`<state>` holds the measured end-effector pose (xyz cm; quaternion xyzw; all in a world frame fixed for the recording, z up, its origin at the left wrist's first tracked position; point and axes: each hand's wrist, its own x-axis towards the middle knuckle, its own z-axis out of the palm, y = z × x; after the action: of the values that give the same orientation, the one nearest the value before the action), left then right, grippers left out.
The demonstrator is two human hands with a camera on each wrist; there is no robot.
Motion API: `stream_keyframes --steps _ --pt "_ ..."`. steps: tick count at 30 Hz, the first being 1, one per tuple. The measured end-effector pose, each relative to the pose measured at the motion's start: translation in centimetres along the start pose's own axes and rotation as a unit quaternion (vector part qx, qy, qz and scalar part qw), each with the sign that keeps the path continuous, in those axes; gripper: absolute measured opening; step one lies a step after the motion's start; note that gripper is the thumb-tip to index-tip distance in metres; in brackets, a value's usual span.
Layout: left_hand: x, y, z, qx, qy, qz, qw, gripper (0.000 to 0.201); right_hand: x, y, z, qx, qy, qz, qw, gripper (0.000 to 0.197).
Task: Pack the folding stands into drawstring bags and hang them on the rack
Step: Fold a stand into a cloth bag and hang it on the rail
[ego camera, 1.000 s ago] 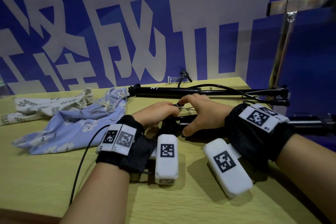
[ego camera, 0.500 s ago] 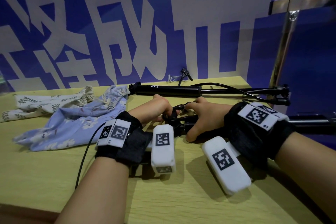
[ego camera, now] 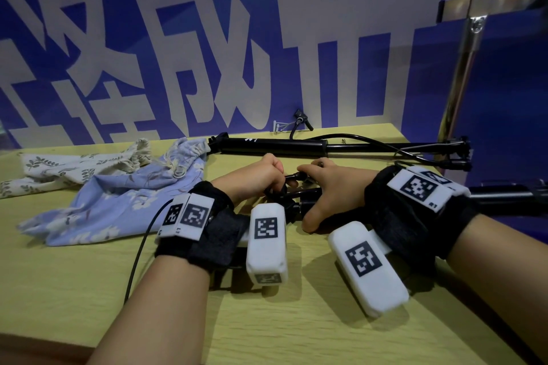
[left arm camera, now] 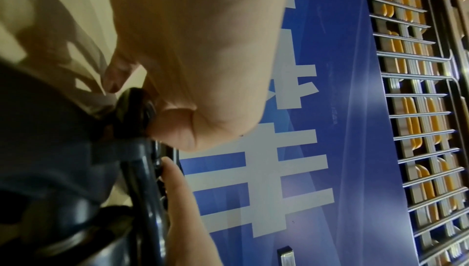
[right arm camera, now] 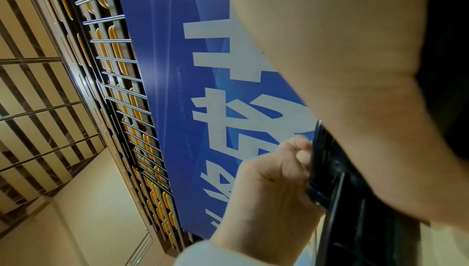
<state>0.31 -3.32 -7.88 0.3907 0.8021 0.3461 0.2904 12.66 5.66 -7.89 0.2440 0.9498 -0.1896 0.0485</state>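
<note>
Blue banner (ego camera: 296, 38), 12 o'clock: large white Chinese characters, cropped; "成" readable. Right wristband tag (ego camera: 427, 188): "R1". Left tag (ego camera: 186, 216): "L1".

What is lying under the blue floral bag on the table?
The blue floral bag overlaps part of the white leaf-print bag on the table. Anything else beneath the cloth is hidden.

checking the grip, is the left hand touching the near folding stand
Touching: the head view shows the left hand curled round the near folding stand's black end.
</note>
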Motion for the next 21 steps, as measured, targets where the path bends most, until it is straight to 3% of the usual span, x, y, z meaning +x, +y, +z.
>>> stream_keyframes --steps 6,10,14,16,17,19,21 --pt "0.6 -0.3 0.2 0.028 0.035 0.016 0.999 0.022 -0.1 -0.1 0.0 0.015 0.001 0.011 1.000 0.087" --pt "0.8 -1.7 -1.9 0.077 0.131 0.012 0.988 0.012 -0.1 0.0 -0.1 0.028 0.001 0.012 1.000 0.088" --pt "1.5 -5.0 -5.6 0.195 0.259 -0.109 0.940 0.027 0.2 0.3 -0.1 0.032 0.010 0.028 0.999 0.088" --pt "1.9 -6.0 -6.1 0.258 0.235 -0.164 0.923 0.049 0.4 0.5 -0.1 0.031 0.017 0.041 0.999 0.088" --pt "1.9 -6.3 -6.0 0.255 0.216 -0.171 0.927 0.055 0.5 0.6 -0.1 0.029 0.020 0.047 0.998 0.088" --pt "2.4 -6.7 -5.8 0.230 0.185 -0.186 0.937 0.052 0.6 0.7 -0.1 0.026 0.026 0.055 0.998 0.089" --pt "3.1 -7.5 -6.0 0.196 0.212 -0.183 0.940 0.051 0.7 0.8 0.0 0.025 0.033 0.062 0.997 0.088"
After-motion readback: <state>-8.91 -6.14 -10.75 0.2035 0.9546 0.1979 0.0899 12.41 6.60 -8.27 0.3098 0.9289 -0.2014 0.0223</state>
